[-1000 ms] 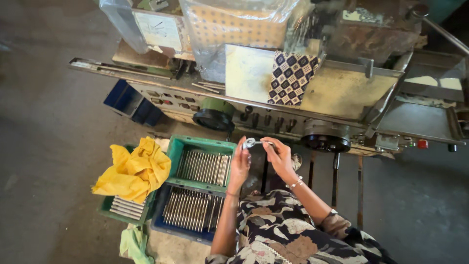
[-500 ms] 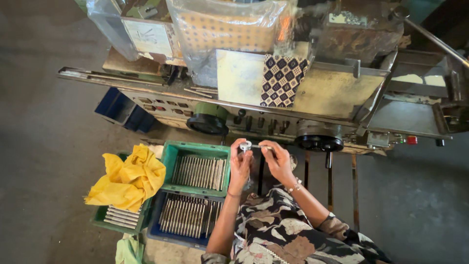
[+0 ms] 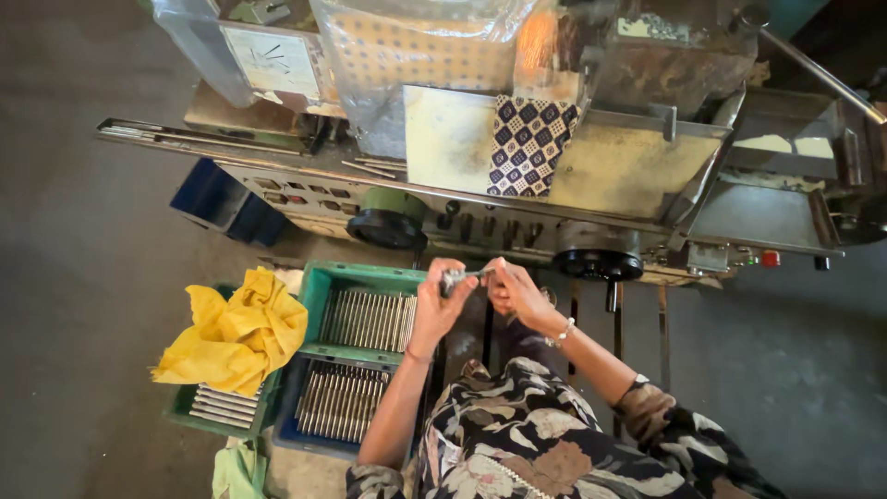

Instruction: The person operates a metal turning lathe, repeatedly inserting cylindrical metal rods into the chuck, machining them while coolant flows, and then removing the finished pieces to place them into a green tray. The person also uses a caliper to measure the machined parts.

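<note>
From the left I see a yellow cloth (image 3: 236, 331), then a green tray (image 3: 319, 296) of metal rods. My left hand (image 3: 436, 310) and right hand (image 3: 510, 291) both pinch one small metal piece (image 3: 455, 275), held just before the machine (image 3: 591, 176).

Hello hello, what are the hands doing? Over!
Left hand and right hand both grip one small metal piece. Green crate of metal rods beside. Nothing blocking.
</note>
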